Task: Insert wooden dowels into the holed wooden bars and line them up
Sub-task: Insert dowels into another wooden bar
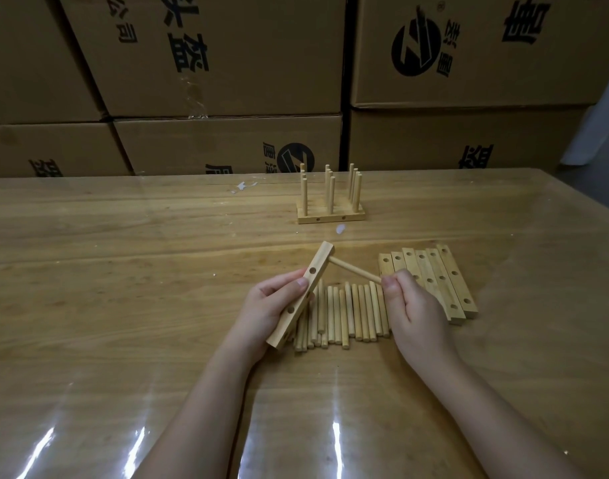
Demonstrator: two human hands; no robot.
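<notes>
- We gripped a tilted holed bar [318,261] in the left hand [265,309].
- We pinched a dowel [355,269] in the right hand [417,312], far end touching the bar.

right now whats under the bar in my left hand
Loose dowels lie on the table beneath the bar; it and the left hand hide the row's left end.

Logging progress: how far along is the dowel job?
Done: filled bars stand lined up at the back. In hand: left hand holds a bar, right hand holds a dowel at its end hole. Left: the loose dowels and empty bars.
</notes>
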